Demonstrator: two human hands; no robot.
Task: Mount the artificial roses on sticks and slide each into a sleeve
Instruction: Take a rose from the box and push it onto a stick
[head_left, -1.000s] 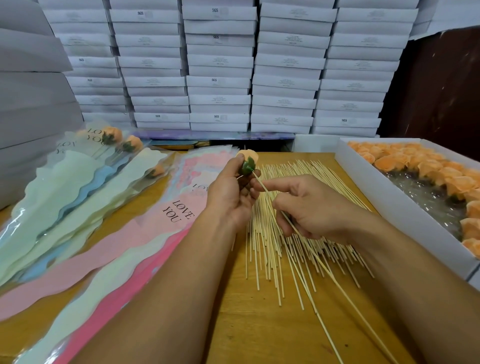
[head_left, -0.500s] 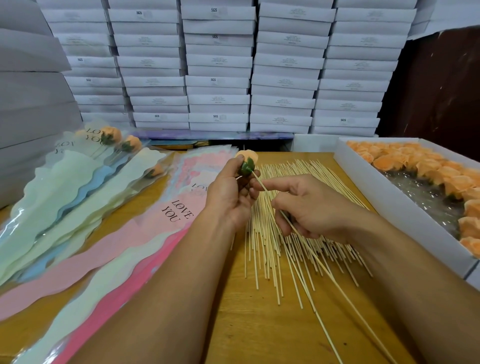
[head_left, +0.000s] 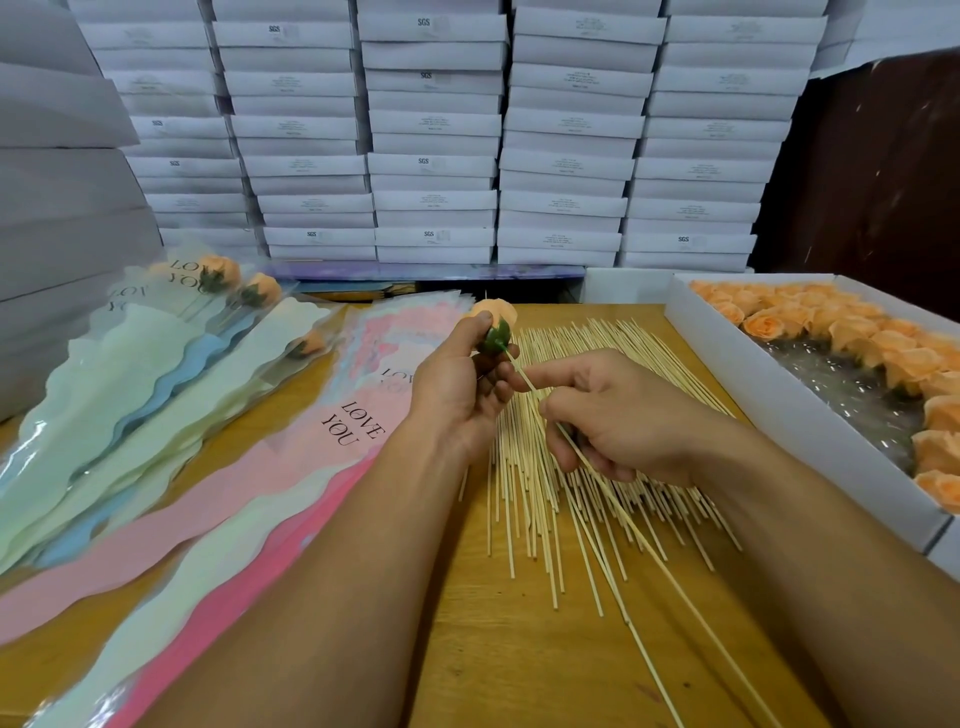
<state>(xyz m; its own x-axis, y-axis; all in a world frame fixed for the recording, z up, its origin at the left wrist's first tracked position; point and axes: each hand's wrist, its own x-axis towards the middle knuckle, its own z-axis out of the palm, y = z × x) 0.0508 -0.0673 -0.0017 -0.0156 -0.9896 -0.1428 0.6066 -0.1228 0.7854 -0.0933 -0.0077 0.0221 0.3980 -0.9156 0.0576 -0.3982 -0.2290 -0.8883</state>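
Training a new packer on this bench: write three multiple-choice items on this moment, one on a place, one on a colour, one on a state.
1. Where does the tray of loose roses stand?
A. at the table's right edge
B. on the sleeves
C. on the stacked boxes

2. What colour is the rose being mounted?
A. red
B. peach-orange
C. white

3. What is the right hand doing?
A. resting flat on the table
B. reaching into the tray
C. gripping a stick whose tip meets the rose's green base

Key: 1 A, the white tray lies right of the loose sticks. 2 B, its petals are pale orange. 3 C, the left hand holds the rose while the stick meets its base.
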